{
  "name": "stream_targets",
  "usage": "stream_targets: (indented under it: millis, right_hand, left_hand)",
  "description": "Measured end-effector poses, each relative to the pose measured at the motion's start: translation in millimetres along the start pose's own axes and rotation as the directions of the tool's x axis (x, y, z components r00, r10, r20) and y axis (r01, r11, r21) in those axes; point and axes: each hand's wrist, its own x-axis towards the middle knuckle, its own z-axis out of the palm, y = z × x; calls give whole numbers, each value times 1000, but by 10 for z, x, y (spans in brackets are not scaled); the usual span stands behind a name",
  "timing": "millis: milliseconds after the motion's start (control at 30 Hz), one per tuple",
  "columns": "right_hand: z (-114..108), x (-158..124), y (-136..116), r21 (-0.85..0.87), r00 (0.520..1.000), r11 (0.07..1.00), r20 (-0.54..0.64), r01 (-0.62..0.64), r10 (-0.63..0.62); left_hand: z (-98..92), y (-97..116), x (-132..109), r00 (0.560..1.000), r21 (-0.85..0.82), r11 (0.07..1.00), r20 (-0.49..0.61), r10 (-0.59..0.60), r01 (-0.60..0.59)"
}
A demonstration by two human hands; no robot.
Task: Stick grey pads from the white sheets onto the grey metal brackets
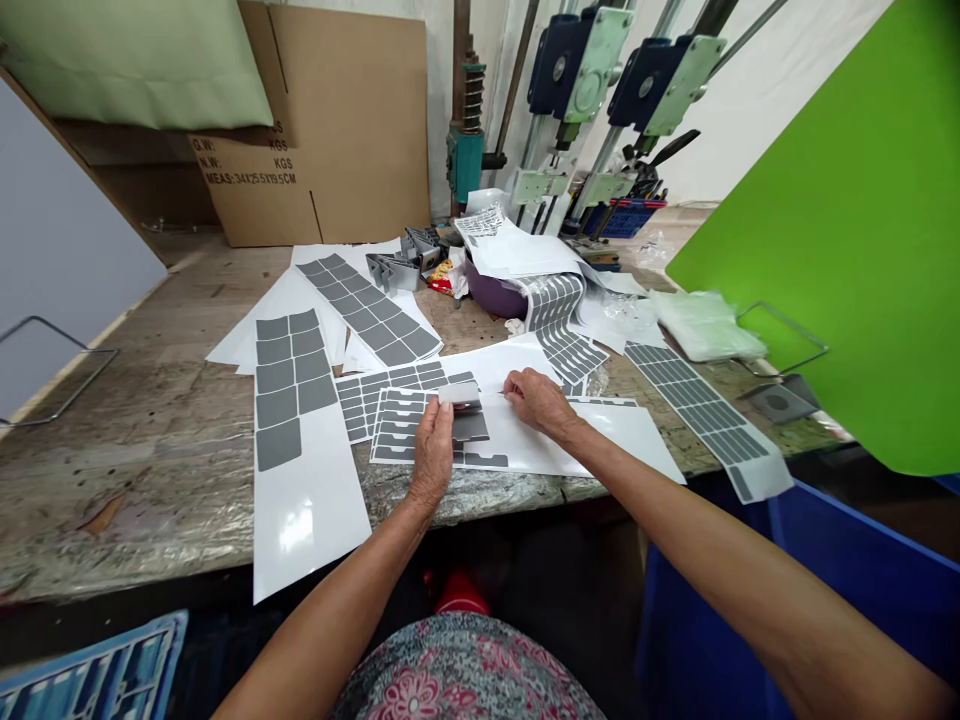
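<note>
My left hand (433,445) grips a bent grey metal piece (463,396), thumb on top, above a white sheet of grey stickers (585,440) near the table's front edge. To its right, my right hand (538,402) is closed in a pinch just over the same sheet; what its fingertips hold is hidden. Rows of notched grey stickers lie on the sheet's left part, while its middle and right are mostly bare white backing. Behind it rests another sticker sheet (356,405) with small grey rectangles.
More sticker sheets (307,500) lie left and right (701,410). Bent metal pieces (397,270) stand beside a purple bowl (491,290) covered by sheets. Behind are a cardboard box (360,130) and bench presses (585,70). A green panel (847,250) borders the right; a blue bin (862,580) stands below.
</note>
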Motion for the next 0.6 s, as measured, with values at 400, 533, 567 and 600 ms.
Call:
stream_targets:
  millis: [400,533,567,600]
  right_hand:
    - [82,-52,29,53,998,998,-65,25,-22]
    - [83,-64,75,60,995,995,-65,78,-74]
    - [87,-62,87,61,995,995,-67,85,-80]
    - [92,-58,97,59,994,994,-70,87,-83]
  left_hand:
    - [-1,-24,8,1000,5,1000,-5,20,-20]
    - [1,-35,10,1000,1,1000,-2,27,-27]
    - [2,-37,10,1000,0,1000,-2,29,-29]
    - [3,-39,10,1000,0,1000,-2,30,-30]
